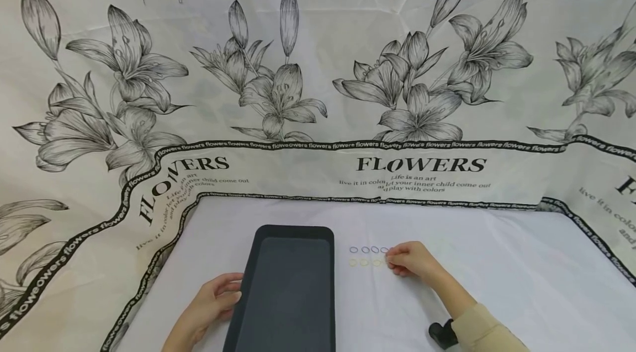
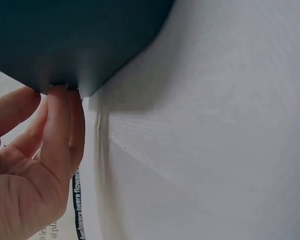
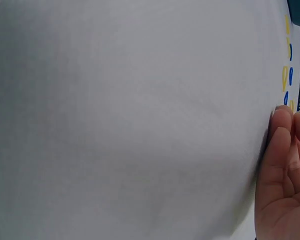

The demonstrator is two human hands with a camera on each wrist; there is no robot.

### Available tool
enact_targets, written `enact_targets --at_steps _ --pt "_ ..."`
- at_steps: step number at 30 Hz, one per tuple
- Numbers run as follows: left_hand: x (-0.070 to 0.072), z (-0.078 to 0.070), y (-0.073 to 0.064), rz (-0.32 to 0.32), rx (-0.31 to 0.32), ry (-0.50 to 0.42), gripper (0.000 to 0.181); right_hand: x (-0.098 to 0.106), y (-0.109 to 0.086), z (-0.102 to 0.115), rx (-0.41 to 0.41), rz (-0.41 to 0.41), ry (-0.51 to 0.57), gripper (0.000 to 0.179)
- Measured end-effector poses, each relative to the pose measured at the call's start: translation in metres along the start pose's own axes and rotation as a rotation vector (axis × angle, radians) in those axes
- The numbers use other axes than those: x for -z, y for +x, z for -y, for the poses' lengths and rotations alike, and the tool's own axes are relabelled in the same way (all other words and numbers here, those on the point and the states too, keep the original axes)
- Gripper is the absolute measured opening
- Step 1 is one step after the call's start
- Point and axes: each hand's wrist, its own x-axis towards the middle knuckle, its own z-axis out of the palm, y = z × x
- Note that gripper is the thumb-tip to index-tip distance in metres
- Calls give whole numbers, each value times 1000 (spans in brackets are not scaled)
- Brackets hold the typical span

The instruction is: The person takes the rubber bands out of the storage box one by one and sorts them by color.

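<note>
A long dark tray (image 1: 294, 291) with rounded corners lies lengthwise left of centre in the head view. My left hand (image 1: 211, 308) grips its left edge; in the left wrist view the fingertips (image 2: 57, 97) meet the tray's dark underside (image 2: 85, 40). Right of the tray, small thin rubber bands lie in two rows, blue bands (image 1: 365, 250) behind yellow bands (image 1: 365, 262). My right hand (image 1: 412, 259) is at the right end of these rows, thumb and fingers brought together. A yellow band (image 3: 292, 105) shows at its fingertips in the right wrist view, partly hidden by them.
A small black object (image 1: 441, 335) lies beside the right sleeve (image 1: 484, 330). White cloth (image 1: 536, 269) covers the table. Behind and at the sides hangs a flower-printed cloth (image 1: 318, 65) with a black lettered border.
</note>
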Motion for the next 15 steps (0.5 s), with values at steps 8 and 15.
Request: enact_targets --at_steps 8,15 --pt "3 -1 -1 22 -2 -3 54 5 1 1 22 60 26 16" --pt "4 -1 1 21 14 11 53 5 3 0 40 93 13 16"
